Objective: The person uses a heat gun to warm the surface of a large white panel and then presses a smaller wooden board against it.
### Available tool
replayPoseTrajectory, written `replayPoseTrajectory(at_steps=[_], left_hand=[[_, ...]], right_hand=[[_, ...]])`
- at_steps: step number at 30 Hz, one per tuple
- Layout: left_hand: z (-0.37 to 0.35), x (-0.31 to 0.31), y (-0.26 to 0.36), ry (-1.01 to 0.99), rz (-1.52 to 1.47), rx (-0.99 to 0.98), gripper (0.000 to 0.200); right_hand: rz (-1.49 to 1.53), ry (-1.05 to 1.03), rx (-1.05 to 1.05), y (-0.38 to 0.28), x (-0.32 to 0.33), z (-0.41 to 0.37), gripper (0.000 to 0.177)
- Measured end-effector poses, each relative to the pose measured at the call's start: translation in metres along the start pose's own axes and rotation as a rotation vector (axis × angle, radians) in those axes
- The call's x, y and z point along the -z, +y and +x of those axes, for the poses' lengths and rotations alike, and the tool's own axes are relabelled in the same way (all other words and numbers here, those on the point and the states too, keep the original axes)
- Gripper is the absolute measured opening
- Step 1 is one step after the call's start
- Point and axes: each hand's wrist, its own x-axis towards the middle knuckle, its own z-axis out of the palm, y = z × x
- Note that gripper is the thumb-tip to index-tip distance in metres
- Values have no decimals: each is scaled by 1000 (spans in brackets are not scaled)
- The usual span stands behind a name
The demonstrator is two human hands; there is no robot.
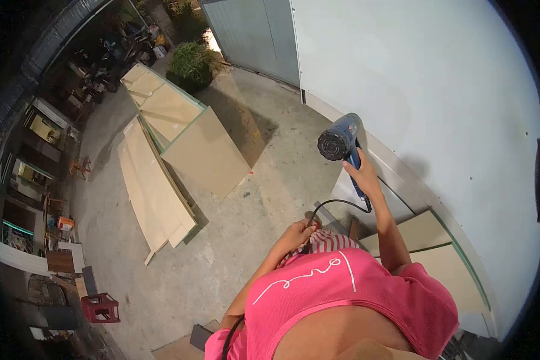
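Observation:
My right hand [366, 176] is wrapped round the handle of a blue heat gun [349, 127], held up beside a large white panel [414, 78]. Its round black vented back end faces me, and its nozzle is hidden. From the bottom of the handle a black cord [342, 200] loops across to my left hand [294, 236]. The fingers of that hand are closed round the cord, close to my striped trousers [333, 241]. More of the cord passes by my left arm.
A long beige board box [207, 153] with green edges stands on the concrete floor [246, 222]. Flat boards [153, 180] lie beside it. Green-edged panels [438, 240] stand below the white panel. A red stool [101, 308] is at the lower left, a bush [191, 65] farther back.

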Motion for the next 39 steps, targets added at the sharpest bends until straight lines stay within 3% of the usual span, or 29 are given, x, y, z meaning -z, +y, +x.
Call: replayPoseTrajectory(at_steps=[7,8,11,13,14,15,20,22,27,28,29,31,35,37,39], left_hand=[[20,6,18,-6,15,-47,24],[22,5,17,15,6,-47,23],[40,2,-16,26,42,-39,30],[37,6,-2,3,122,-168,35],[43,4,-11,-4,77,-142,35],[41,7,7,-44,64,-114,33],[40,17,58,-137,39,-148,29],[36,20,79,-125,-10,-182,29],[46,25,107,-132,-14,-234,29],[46,25,114,-128,7,-268,29],[45,24,120,-124,27,-302,29],[42,21,129,-139,12,-325,29],[35,13,143,-179,-24,-361,28],[35,8,141,-186,-55,-377,28],[35,9,139,-186,-89,-395,27]], right_hand=[[-34,-40,33,16,-3,18,68],[-31,-104,-41,5,2,17,68],[-39,-118,-78,18,-4,19,68],[-39,-141,-100,14,1,16,70],[-49,-2,73,30,-6,17,62],[7,-127,-23,8,9,16,73],[186,-135,-54,-46,59,14,60],[361,-131,-2,-100,93,5,53],[644,147,164,-135,139,-1,31],[691,217,297,-128,145,2,25],[666,178,471,-107,155,10,27],[890,144,617,-151,171,-1,36],[914,129,790,-177,194,-1,41],[768,422,779,-198,193,-10,41],[769,497,800,-212,192,-9,41]])
